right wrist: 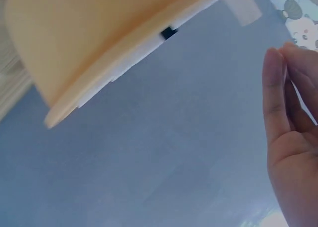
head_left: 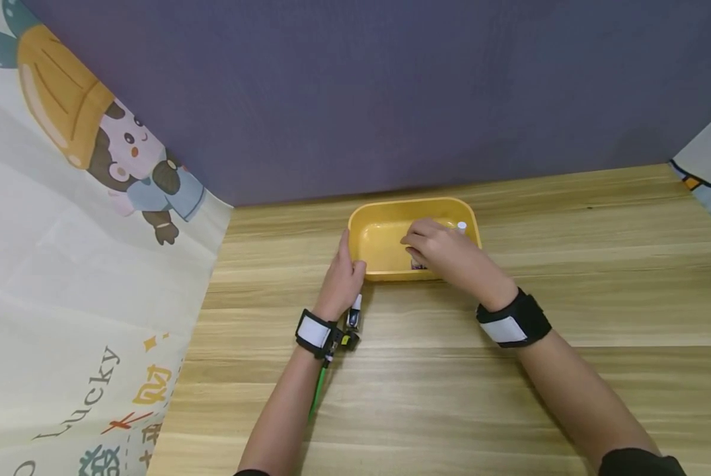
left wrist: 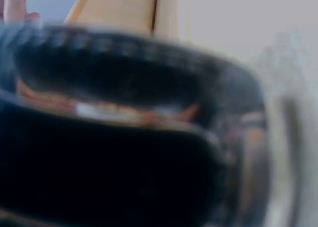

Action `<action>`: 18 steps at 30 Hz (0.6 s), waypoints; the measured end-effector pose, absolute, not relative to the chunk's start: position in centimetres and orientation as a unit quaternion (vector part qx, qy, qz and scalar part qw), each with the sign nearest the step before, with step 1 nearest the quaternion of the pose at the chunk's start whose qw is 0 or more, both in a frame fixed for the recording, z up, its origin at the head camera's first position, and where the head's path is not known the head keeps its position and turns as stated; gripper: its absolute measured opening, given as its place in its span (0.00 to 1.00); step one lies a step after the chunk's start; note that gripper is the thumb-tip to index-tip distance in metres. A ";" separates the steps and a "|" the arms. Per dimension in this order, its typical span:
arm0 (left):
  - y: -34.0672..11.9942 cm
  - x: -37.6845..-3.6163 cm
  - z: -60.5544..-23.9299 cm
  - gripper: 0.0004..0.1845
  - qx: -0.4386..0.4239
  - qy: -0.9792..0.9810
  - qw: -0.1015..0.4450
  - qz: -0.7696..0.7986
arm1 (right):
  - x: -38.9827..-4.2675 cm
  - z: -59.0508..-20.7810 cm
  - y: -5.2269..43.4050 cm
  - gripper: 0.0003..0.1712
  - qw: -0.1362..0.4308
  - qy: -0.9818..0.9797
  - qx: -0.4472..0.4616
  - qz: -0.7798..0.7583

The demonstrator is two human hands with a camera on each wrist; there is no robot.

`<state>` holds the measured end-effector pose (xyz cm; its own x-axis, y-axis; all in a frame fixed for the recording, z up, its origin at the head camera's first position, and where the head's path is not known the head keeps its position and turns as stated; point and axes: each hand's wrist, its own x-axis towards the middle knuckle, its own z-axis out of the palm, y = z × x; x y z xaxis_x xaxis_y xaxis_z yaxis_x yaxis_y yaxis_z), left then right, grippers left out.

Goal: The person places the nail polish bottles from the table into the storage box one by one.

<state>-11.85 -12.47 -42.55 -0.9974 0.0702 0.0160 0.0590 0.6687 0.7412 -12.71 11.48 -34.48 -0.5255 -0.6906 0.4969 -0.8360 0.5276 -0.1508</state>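
A: What carries everything here?

B: A pale wood-grain tabletop (head_left: 569, 277). Behind it hangs a flat purple-grey backdrop (head_left: 391, 86), and a cream cartoon-printed cloth (head_left: 64, 264) drapes down the left side; a corner of similar cloth shows at the far right.

A: Where is the yellow tray (head_left: 385, 238)?

B: Toward the back of the tabletop, near the backdrop. The left hand (head_left: 342, 277) rests against its near left corner, fingers straight and together along the outer wall.

A: And the right hand (head_left: 445, 250)?

B: It reaches over the tray's near rim, fingers curled down onto a small item (head_left: 417, 263) inside; what it is, I cannot tell. A small white-capped thing (head_left: 462, 227) shows just beyond the knuckles. In the right wrist view the fingers (right wrist: 278, 83) lie pressed together.

A: The left wrist view?

B: Only a blurred dark strap.
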 end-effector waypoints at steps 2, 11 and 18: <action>-12.5 -11.9 -42.6 0.42 0.037 0.914 0.005 0.405 | -12.4 -34.4 11.0 0.06 0.196 -0.850 0.453 0.186; -12.4 -11.8 -42.5 0.41 0.034 0.917 0.000 0.397 | -10.9 -34.6 9.0 0.06 0.198 -0.843 0.478 0.145; -12.4 -11.9 -42.6 0.41 0.032 0.915 -0.002 0.403 | -10.1 -35.3 7.4 0.05 0.202 -0.826 0.514 0.107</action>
